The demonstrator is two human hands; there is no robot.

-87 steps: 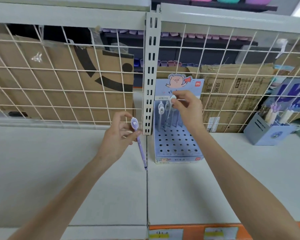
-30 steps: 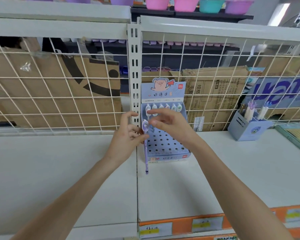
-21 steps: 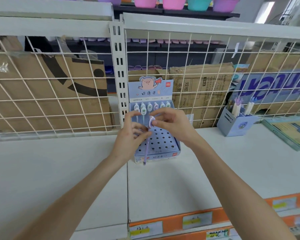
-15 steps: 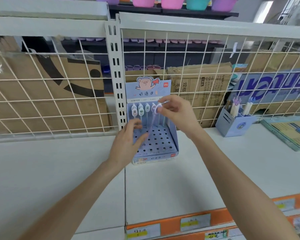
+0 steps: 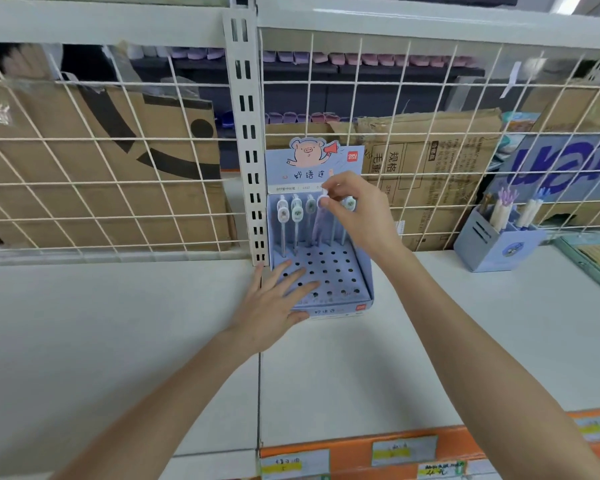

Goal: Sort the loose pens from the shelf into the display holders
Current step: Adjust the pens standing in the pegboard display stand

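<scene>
The long white metal shelf [image 5: 118,323] runs bare on both sides of the seam, backed by a white wire grid [image 5: 118,168] with brown cardboard cartons [image 5: 430,161] stacked behind it. I can see no loose pens lying on the shelf surface in view, so the sorting looks close to its end, at least for this stretch.

Against the upright stands the pale blue cardboard display holder with a pig on its header card [image 5: 326,271]. Only its back rows are filled: a handful of slim pens with round white caps [image 5: 297,216] stand there, while most of the holes toward the front are open. Off to the right a smaller blue box holder [image 5: 496,244] carries a few other pens.

The left hand [image 5: 274,306] lies flat with fingers spread across the holder's perforated top, steadying it. The right hand [image 5: 357,209] pinches the cap of a light purple pen [image 5: 319,223] between thumb and fingertips; its tip seems at a back-row hole. Whether it is fully seated I cannot tell.
</scene>
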